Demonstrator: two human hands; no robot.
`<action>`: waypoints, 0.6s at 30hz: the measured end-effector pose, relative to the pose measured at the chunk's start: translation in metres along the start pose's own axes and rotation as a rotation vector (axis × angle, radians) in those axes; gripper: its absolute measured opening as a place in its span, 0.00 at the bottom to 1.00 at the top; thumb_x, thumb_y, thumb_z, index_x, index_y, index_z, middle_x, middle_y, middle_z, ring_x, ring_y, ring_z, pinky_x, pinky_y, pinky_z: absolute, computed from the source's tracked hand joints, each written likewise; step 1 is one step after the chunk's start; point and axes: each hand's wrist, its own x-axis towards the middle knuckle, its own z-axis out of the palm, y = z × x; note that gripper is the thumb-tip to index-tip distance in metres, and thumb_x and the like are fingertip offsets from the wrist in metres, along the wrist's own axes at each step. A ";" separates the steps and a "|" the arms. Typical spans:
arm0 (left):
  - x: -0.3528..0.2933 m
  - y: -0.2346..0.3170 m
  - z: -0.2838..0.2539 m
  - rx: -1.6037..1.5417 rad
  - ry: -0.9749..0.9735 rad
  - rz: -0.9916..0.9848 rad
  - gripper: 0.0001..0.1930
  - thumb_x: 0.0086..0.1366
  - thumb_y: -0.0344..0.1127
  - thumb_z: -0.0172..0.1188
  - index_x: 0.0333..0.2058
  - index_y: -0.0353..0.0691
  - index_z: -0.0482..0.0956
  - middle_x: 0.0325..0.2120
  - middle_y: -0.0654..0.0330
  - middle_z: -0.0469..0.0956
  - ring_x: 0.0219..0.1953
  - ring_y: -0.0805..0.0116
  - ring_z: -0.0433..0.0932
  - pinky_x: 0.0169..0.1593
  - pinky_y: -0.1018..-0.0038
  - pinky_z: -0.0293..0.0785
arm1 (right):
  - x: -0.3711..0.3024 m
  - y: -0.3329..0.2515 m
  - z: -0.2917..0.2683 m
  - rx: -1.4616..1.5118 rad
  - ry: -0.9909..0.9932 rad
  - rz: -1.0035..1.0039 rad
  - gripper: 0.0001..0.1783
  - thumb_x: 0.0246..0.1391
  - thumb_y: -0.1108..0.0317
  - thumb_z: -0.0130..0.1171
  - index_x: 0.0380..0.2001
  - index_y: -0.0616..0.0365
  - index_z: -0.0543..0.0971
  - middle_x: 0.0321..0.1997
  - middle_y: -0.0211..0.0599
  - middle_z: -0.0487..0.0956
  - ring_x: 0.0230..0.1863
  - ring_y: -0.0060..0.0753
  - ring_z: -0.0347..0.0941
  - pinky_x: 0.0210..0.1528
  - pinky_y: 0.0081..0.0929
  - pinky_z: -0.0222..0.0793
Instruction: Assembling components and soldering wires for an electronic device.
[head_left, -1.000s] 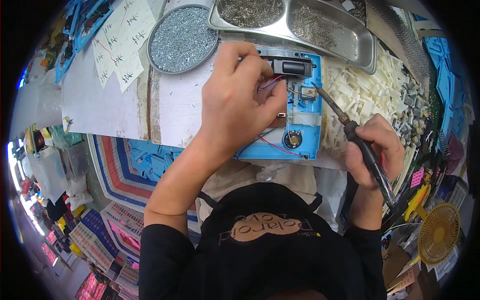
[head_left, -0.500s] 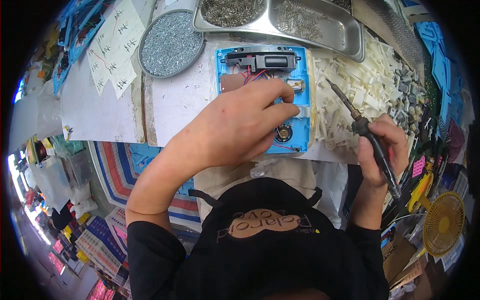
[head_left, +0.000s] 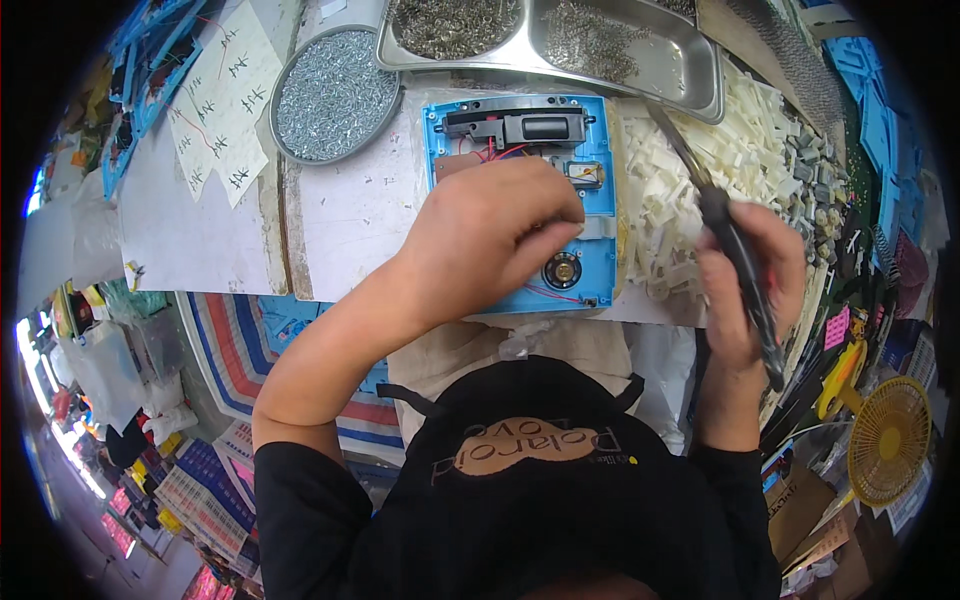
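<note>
Black sleeves [head_left: 308, 510], black top [head_left: 560, 525], tan print [head_left: 515, 454]

And here's smooth blue plastic on the casing [head_left: 601, 258]! Right of it, pale plastic pieces [head_left: 655, 220] and a soldering iron [head_left: 728, 225], dull metal shaft, dark handle. Beyond the casing, shiny metal tray [head_left: 688, 72]; far left, matt paper sheet [head_left: 222, 112].

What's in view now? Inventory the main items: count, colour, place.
Casing: one, blue, centre
Speaker: one, black-rimmed, casing's lower right
Soldering iron: one, black-handled, right
Round dish: one, grey, upper left
Metal pieces: many, silvery, in round dish
Compartment tray: one, silvery, top
Plastic parts: many, white, casing's right
Fan: one, yellow, lower right
Striped sheeting: one, red-white-blue, lower left
Table: one, white, beneath
Left hand: one, black-sleeved, over casing
Right hand: one, black-sleeved, around soldering iron
</note>
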 end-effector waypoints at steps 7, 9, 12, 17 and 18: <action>0.002 0.019 -0.005 -0.254 -0.001 -0.399 0.03 0.63 0.24 0.63 0.35 0.32 0.81 0.27 0.59 0.78 0.31 0.71 0.77 0.36 0.74 0.73 | 0.006 0.006 0.006 0.022 -0.119 -0.077 0.25 0.51 0.76 0.70 0.53 0.66 0.76 0.47 0.43 0.79 0.41 0.28 0.77 0.47 0.24 0.72; -0.001 0.013 0.000 -0.199 0.022 -0.284 0.03 0.61 0.23 0.64 0.35 0.32 0.81 0.27 0.59 0.77 0.31 0.68 0.77 0.36 0.73 0.73 | 0.004 0.002 -0.009 0.060 -0.068 -0.094 0.21 0.52 0.76 0.66 0.50 0.67 0.76 0.41 0.41 0.78 0.37 0.28 0.73 0.43 0.23 0.68; -0.006 0.008 0.001 -0.042 0.011 -0.102 0.04 0.58 0.22 0.65 0.33 0.34 0.81 0.31 0.59 0.76 0.32 0.65 0.77 0.38 0.73 0.73 | 0.000 0.009 -0.040 0.133 -0.082 -0.138 0.15 0.50 0.70 0.65 0.41 0.67 0.78 0.28 0.36 0.74 0.29 0.23 0.65 0.33 0.20 0.58; -0.010 0.007 -0.003 0.076 -0.058 0.003 0.08 0.53 0.22 0.67 0.32 0.38 0.81 0.40 0.58 0.74 0.37 0.63 0.78 0.39 0.71 0.74 | -0.005 0.006 -0.037 0.011 -0.256 -0.138 0.11 0.45 0.71 0.65 0.34 0.65 0.80 0.21 0.31 0.73 0.21 0.23 0.62 0.24 0.23 0.53; -0.010 0.005 -0.004 0.087 -0.074 0.022 0.09 0.52 0.21 0.67 0.32 0.38 0.81 0.41 0.58 0.74 0.37 0.63 0.78 0.39 0.71 0.74 | -0.005 0.007 -0.033 0.018 -0.268 -0.131 0.11 0.45 0.72 0.65 0.34 0.65 0.80 0.21 0.31 0.73 0.20 0.23 0.62 0.23 0.23 0.53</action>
